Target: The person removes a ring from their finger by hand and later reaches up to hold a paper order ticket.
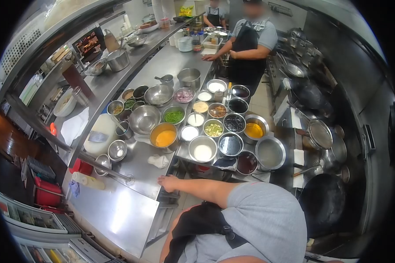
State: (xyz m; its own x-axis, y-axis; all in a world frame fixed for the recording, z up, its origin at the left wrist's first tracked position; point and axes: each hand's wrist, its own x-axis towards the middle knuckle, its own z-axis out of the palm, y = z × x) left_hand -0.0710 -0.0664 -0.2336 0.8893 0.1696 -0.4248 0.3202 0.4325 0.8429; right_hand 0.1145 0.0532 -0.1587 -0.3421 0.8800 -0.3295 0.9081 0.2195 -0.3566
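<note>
My right hand (167, 183) rests at the edge of the steel counter (123, 219), fingers spread a little and nothing in them. A crumpled white cloth (158, 161) lies just beyond it. Farther up stand a pot of orange sauce (164, 136), an empty-looking steel bowl (145, 119) and a bowl of chopped greens (174, 115). Right of these, a bowl of white liquid (202, 151) sits among several containers of sauces and cut food. My left hand is out of view.
A person in a black apron (245, 41) stands beyond the containers, one hand on the counter; another person (214, 16) is farther back. Woks (322, 201) and a strainer (320, 133) line the right side. A metal shelf post (96, 166) crosses the left.
</note>
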